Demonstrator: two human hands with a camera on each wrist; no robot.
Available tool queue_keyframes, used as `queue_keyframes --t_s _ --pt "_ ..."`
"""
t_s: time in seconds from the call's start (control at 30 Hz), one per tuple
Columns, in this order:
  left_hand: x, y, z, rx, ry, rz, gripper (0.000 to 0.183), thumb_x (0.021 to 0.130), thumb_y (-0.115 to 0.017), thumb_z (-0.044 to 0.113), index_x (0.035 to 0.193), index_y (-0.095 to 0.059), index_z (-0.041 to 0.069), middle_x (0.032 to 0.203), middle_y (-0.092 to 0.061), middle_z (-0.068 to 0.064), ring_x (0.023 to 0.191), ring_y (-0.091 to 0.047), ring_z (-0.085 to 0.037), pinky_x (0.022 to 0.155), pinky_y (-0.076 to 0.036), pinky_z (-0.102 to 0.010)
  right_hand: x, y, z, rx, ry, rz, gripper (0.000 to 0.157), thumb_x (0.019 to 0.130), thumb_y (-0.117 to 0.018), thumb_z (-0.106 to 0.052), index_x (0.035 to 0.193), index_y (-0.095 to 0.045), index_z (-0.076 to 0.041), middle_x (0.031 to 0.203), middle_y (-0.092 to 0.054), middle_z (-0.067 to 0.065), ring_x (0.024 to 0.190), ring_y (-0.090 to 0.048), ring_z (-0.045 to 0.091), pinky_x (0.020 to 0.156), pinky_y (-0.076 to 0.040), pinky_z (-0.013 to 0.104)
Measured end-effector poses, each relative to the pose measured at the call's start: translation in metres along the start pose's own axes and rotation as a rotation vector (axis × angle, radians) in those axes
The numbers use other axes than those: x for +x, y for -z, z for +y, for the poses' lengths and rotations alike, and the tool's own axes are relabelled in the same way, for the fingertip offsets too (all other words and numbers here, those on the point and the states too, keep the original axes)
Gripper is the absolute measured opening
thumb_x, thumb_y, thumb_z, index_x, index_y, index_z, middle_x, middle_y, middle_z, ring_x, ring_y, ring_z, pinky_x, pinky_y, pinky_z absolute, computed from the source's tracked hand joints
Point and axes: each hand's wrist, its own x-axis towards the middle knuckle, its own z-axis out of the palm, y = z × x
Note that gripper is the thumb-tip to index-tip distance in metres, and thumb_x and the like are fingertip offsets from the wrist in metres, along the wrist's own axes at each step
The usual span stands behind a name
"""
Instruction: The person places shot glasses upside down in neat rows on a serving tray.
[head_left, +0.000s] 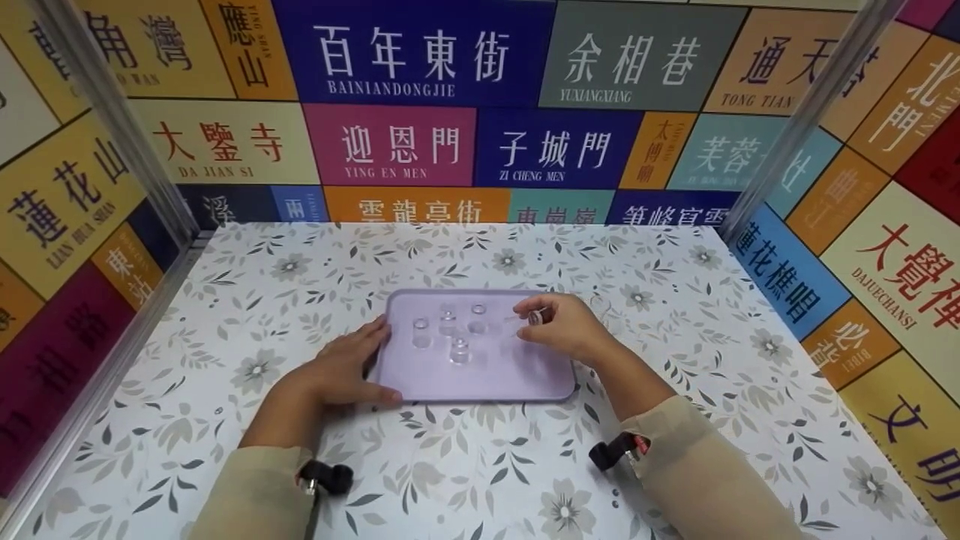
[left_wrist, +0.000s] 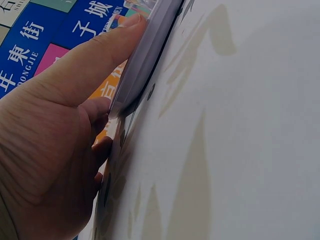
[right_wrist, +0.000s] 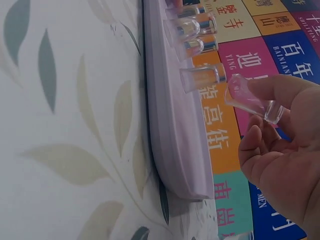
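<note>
A pale purple tray (head_left: 517,379) lies on the table, bearing several small clear glasses (head_left: 421,332) that stand grouped in its left and middle part. My left hand (head_left: 330,371) rests at the tray's left near corner, fingers along the left rim and thumb on the near edge. In the left wrist view, the thumb (left_wrist: 100,60) lies against the tray's side wall (left_wrist: 142,60). Above the tray's right part, my right hand (head_left: 562,326) pinches another small clear glass (right_wrist: 252,102) between thumb and fingers. That glass is tilted, and the fingers partly cover it.
A white tablecloth (head_left: 450,465) with grey flowers and leaves covers the table. Panels (head_left: 405,142) with large characters stand behind and at both sides. Faint clear outlines (head_left: 611,311) show on the cloth beyond the right hand, too indistinct to name.
</note>
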Motion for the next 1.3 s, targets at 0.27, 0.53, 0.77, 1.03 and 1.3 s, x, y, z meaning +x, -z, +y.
queue_keyframes --t_s 0.27,0.53,0.77,1.03,1.3 --pt "-0.001 0.0 0.003 -0.005 0.015 0.003 0.129 0.074 -0.084 0.076 0.174 -0.017 0.029 0.183 -0.001 0.012 0.169 -0.007 -0.042 0.133 -0.013 -0.07 0.012 -0.023 0.0 -0.055 0.068 -0.042 0.047 0.079 -0.081 -0.002 0.126 -0.077 -0.009 0.108 -0.074 0.008 0.094 -0.061 0.017 0.083 -0.051 0.029" --pt "0.0 0.001 0.005 0.003 0.012 0.008 0.129 0.075 -0.084 0.076 0.174 -0.017 0.027 0.183 -0.001 0.011 0.169 -0.008 -0.043 0.134 -0.012 -0.07 0.015 -0.037 0.0 -0.109 0.01 -0.088 0.049 0.081 -0.084 -0.006 0.129 -0.077 -0.016 0.109 -0.072 0.001 0.097 -0.062 0.017 0.084 -0.052 0.028" --pt "0.0 0.001 0.004 0.004 0.019 0.006 0.128 0.075 -0.084 0.076 0.174 -0.017 0.029 0.183 -0.001 0.012 0.169 -0.008 -0.043 0.133 -0.012 -0.071 0.015 -0.043 0.003 0.0 0.015 -0.1 0.039 0.083 -0.087 -0.006 0.12 -0.079 -0.013 0.101 -0.075 0.003 0.091 -0.065 0.014 0.076 -0.054 0.022" --pt "0.001 0.0 0.003 -0.003 0.034 -0.002 0.129 0.074 -0.083 0.078 0.174 -0.016 0.032 0.183 0.0 0.015 0.169 -0.006 -0.043 0.133 -0.011 -0.071 0.015 -0.046 0.004 0.035 0.047 -0.111 0.035 0.086 -0.087 -0.006 0.12 -0.079 -0.01 0.101 -0.078 0.005 0.092 -0.068 0.014 0.077 -0.056 0.023" --pt "0.001 -0.001 0.0 0.004 0.01 0.004 0.129 0.074 -0.083 0.078 0.174 -0.017 0.029 0.183 0.0 0.013 0.169 -0.007 -0.043 0.133 -0.011 -0.07 0.012 -0.039 0.003 0.064 0.024 -0.12 0.046 0.086 -0.078 0.0 0.131 -0.074 -0.008 0.124 -0.076 0.008 0.109 -0.071 0.022 0.087 -0.056 0.027"
